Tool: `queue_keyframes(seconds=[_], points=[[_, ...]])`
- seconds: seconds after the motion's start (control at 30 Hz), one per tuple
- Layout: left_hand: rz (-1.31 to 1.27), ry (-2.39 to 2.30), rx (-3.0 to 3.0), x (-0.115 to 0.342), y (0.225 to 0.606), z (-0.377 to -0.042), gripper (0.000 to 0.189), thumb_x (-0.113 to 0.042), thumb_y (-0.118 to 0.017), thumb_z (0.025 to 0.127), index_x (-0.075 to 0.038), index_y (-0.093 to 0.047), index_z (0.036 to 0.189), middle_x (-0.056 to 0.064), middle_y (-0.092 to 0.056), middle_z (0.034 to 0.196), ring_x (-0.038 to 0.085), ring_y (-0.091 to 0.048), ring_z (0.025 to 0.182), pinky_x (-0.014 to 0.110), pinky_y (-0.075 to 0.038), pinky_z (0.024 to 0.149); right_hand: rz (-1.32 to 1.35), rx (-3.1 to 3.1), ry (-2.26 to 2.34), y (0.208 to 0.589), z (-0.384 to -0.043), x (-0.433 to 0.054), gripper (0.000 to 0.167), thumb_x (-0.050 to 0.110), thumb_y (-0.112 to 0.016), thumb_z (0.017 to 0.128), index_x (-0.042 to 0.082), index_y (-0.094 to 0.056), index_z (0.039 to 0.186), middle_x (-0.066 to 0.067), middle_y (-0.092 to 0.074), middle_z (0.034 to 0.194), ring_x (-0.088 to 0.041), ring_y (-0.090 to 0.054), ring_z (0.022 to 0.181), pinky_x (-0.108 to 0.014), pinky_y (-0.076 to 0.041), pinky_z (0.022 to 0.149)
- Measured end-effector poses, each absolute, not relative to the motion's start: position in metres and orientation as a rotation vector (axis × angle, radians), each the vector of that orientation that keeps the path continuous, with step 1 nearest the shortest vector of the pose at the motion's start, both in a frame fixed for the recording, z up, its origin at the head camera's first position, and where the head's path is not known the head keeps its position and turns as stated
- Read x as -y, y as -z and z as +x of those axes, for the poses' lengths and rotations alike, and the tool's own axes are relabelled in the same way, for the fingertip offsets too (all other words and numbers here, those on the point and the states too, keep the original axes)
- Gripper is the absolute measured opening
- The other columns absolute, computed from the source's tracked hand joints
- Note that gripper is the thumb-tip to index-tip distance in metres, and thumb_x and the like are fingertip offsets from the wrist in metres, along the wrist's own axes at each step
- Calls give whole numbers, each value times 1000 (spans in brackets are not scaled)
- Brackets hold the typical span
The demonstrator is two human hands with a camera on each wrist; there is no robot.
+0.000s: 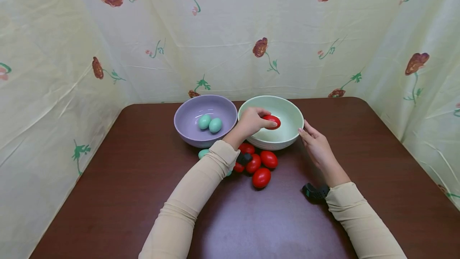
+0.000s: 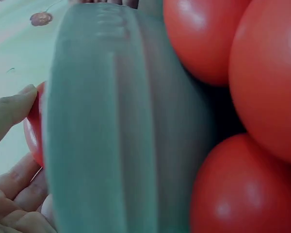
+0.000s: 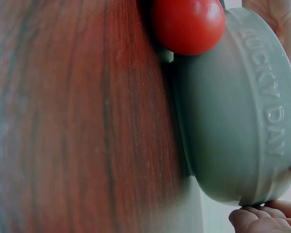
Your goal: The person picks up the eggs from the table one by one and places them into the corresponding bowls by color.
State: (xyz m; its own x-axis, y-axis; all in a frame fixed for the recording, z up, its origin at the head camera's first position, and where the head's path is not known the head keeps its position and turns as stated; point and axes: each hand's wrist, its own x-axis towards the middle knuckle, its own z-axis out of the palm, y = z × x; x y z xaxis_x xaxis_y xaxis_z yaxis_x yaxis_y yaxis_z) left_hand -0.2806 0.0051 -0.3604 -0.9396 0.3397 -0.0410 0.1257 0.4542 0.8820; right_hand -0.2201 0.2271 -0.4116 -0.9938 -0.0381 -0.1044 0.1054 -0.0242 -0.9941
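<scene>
Inside the pale green bowl [image 1: 289,111], my left hand [image 1: 252,122] pinches a red egg [image 1: 272,122] between thumb and fingers. In the left wrist view, the bowl's wall [image 2: 102,126] hides part of that egg [image 2: 34,128]. My right hand [image 1: 318,147] touches the bowl's right side, thumb at the rim and fingers along the outside. The right wrist view shows its fingertips [image 3: 262,221] against the outer wall [image 3: 223,121], which bears raised lettering. Several red eggs [image 1: 261,178] lie on the table in front of the bowl, partly hidden by my left wrist.
A purple bowl [image 1: 183,121] with two mint-green eggs [image 1: 205,122] stands just left of the green bowl. Another mint-green egg [image 1: 203,153] lies before it, beside my left sleeve. The dark brown table [image 1: 143,163] backs onto a flowered curtain [image 1: 223,31].
</scene>
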Motion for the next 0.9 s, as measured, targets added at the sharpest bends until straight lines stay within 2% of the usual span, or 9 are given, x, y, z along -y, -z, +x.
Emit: queue_keyframes(seconds=[0.17, 0.67, 0.9], points=[[415, -1437, -2512, -10, 368, -286, 36, -22, -80, 82, -6, -73, 114, 9, -75, 108, 18, -63, 96, 19, -48, 78, 80, -2123, 2169, 411, -220, -227, 66, 24, -46, 106, 8, -9, 158, -8, -3, 167, -21, -8, 153, -39, -13, 124], [484, -1139, -2617, -15, 375, -290, 38, -21, -80, 83, -7, -71, 118, 8, -72, 116, 21, -60, 105, 22, -49, 84, 96, -2131, 2146, 411, -219, -228, 66, 25, -45, 106, 10, -8, 158, -8, -3, 166, -20, -8, 153, -39, -12, 124], [495, -1072, -2667, -19, 377, -290, 39, -20, -82, 81, -7, -72, 116, 6, -74, 112, 18, -61, 101, 20, -48, 84, 85, -2127, 2160, 411, -220, -228, 66, 24, -45, 106, 8, -8, 158, -8, -3, 167, -21, -8, 153, -39, -12, 123]])
